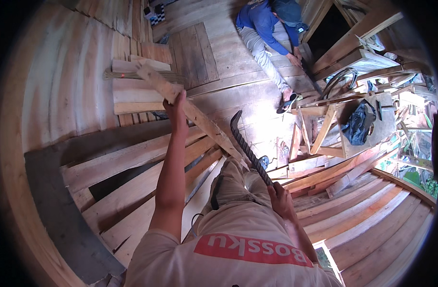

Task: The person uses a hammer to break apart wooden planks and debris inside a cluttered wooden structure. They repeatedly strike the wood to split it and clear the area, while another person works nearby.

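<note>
We're in a timber building, a carpentry work site by the look of it. Bare plank wall [61, 91] at left, plank floor [224, 52] ahead. We've got loose boards [133, 155] laid side by side, plus a jumble of scrap wood [323, 130] at right. Dark hooked pry bar [249, 154] out, co-worker [264, 26] in blue bent low over the floor. Right side opens to daylight and green leaves [430, 186], so we read it as unfinished, partly open.

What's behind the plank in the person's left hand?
Beside the plank, a bundle of thin strips and pale boards show; the stretches directly behind it are covered.
</note>
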Available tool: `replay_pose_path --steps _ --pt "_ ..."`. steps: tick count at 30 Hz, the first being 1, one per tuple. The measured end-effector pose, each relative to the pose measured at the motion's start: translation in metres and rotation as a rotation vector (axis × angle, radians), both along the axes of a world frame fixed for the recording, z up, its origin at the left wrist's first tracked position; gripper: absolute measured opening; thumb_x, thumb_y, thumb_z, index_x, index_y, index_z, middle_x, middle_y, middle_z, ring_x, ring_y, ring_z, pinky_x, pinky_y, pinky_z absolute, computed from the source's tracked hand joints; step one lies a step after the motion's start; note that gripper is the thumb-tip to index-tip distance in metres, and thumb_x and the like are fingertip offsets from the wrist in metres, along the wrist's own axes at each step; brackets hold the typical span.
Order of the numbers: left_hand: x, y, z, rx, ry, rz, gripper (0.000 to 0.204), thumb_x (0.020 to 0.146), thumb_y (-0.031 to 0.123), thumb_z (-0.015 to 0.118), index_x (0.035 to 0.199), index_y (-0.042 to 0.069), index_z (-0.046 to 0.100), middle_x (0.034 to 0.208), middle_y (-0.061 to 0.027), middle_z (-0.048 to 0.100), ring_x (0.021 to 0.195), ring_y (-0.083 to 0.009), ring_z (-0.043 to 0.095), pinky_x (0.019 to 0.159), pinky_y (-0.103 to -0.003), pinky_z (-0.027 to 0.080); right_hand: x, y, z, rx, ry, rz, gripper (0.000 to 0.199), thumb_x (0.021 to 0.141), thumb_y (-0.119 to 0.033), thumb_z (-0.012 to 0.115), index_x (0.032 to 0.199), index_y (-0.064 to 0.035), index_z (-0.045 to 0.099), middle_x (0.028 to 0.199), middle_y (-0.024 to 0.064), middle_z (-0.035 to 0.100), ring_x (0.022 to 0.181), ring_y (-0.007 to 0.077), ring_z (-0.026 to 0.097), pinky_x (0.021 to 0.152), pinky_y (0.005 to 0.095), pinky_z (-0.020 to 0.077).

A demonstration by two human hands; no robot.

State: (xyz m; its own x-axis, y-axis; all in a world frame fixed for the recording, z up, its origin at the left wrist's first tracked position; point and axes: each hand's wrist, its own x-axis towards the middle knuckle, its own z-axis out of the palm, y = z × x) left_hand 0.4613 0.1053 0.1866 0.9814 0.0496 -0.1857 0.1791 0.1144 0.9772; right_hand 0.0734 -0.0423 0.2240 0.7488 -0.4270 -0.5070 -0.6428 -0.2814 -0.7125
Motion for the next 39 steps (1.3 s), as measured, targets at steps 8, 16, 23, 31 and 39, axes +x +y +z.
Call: replay_pose_path --steps 8,16,23,31,39 --pt "0.015 -0.073 0.086 0.036 -0.253 -0.124 0.077 0.077 0.024 0.078 0.13 -0.004 0.031 0.113 -0.0108 0.049 0.103 -0.0189 0.048 0.091 -0.031 0.04 -0.016 -0.015 0.02 -0.132 0.102 -0.009 0.031 0.09 -0.033 0.058 0.092 -0.0025 0.063 0.08 0.0247 0.064 0.08 0.0442 0.062 0.066 0.0514 0.0466" --pt "0.033 -0.116 0.087 0.067 -0.302 -0.39 0.088 0.072 0.023 0.079 0.138 -0.005 0.028 0.122 -0.0186 0.05 0.109 -0.0246 0.052 0.093 -0.035 0.044 0.025 -0.004 0.039 -0.266 0.126 -0.042 0.031 0.088 -0.036 0.06 0.095 -0.0059 0.063 0.082 0.0198 0.067 0.076 0.0386 0.066 0.068 0.0477 0.0518" --pt "0.062 -0.154 0.085 0.062 -0.316 -0.557 0.09 0.072 0.025 0.079 0.138 -0.007 0.027 0.124 -0.0204 0.048 0.111 -0.0273 0.051 0.094 -0.037 0.043 0.059 0.018 0.052 -0.362 0.222 -0.169 0.031 0.088 -0.036 0.06 0.095 -0.0063 0.063 0.081 0.0191 0.067 0.076 0.0379 0.066 0.068 0.0473 0.052" --pt "0.065 -0.219 0.067 -0.206 -0.181 -0.766 0.08 0.077 0.025 0.076 0.137 -0.001 0.03 0.125 -0.016 0.048 0.109 -0.0242 0.051 0.093 -0.038 0.043 0.066 0.043 0.05 -0.423 0.328 -0.405 0.031 0.088 -0.037 0.06 0.096 -0.0068 0.063 0.081 0.0182 0.068 0.075 0.0371 0.066 0.068 0.0468 0.0523" --pt "0.003 -0.317 0.043 -0.35 0.005 -0.972 0.064 0.081 0.025 0.072 0.13 -0.002 0.039 0.119 -0.0134 0.052 0.104 -0.0203 0.052 0.091 -0.034 0.043 0.037 0.072 0.049 -0.291 0.408 -0.818 0.037 0.087 -0.046 0.059 0.096 -0.0106 0.063 0.074 0.017 0.066 0.074 0.0384 0.066 0.066 0.047 0.0512"
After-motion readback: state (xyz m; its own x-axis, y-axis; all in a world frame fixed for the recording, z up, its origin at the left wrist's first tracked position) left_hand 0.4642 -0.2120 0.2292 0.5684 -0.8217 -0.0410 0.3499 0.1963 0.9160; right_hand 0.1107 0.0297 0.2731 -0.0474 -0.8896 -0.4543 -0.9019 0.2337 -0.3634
